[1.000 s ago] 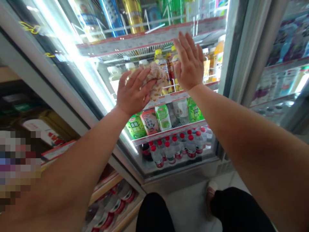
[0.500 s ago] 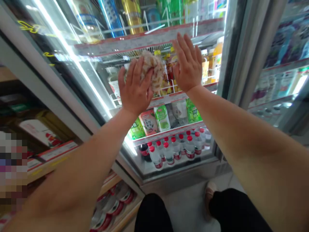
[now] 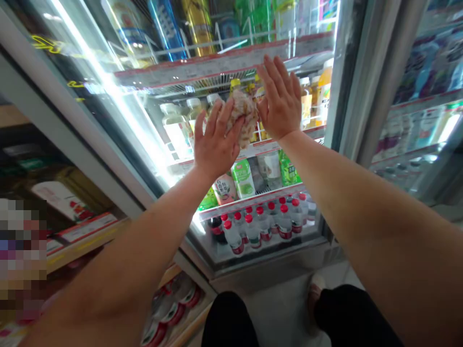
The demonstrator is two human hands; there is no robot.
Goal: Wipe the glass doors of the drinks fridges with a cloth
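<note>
A crumpled beige-and-white cloth [image 3: 243, 118] is pressed to the glass door [image 3: 144, 140] of a lit drinks fridge. Over its left part lies my left hand [image 3: 217, 137], gripping it with the thumb and pushing it onto the pane; the fingers are slightly spread. Just right of the cloth, my right hand [image 3: 281, 99] rests open against the glass, palm toward it and fingers pointing up, holding nothing. Behind the pane, bottles with white caps [image 3: 177, 130] stand on the middle shelf.
Small water bottles with red caps [image 3: 253, 231] fill the fridge floor. The metal door frame [image 3: 365, 96] runs down the right side, beside another fridge. A wooden shelf [image 3: 87, 243] with large bottles is at the left. My shoe [image 3: 315, 294] is on the tiled floor.
My left hand has slid the cloth right and slightly down across the glass, closer to my right hand. The right hand has stayed nearly in place.
</note>
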